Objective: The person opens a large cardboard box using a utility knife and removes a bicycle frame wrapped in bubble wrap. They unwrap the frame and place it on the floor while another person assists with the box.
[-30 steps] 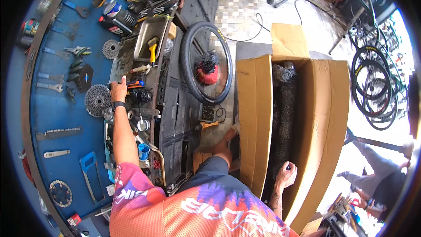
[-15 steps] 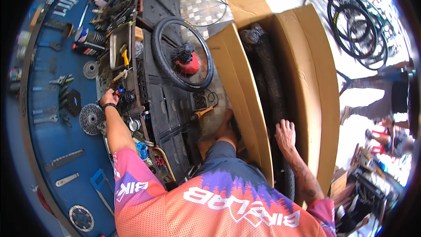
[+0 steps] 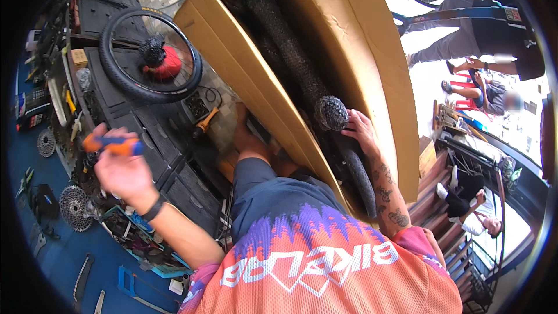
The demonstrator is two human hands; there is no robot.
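My left hand (image 3: 125, 168) is raised beside the workbench, its fingers closed round a small orange-and-blue hand tool (image 3: 113, 144); motion blur hides the tool's exact kind. Inside a tall open cardboard box (image 3: 244, 90) lies a long bundle in dark bubble wrap (image 3: 285, 46). My right hand (image 3: 363, 132) reaches into the box, fingers curled against the rounded near end of that bundle. Below this end a black tyre (image 3: 357, 183) shows partly, running down into the box. The box's bottom is hidden.
A bicycle wheel (image 3: 152, 96) with a red cloth behind it lies left of the box, above dark drawers (image 3: 157, 134). An orange-handled tool (image 3: 206, 122) lies nearby. Cassettes (image 3: 75, 208) and a blue hacksaw (image 3: 125, 282) hang at left. Other people (image 3: 453, 35) are at right.
My left hand has come away from the bench with the orange-and-blue tool. My right hand has shifted to the bundle's rounded near end, now exposed. The view has turned rightward.
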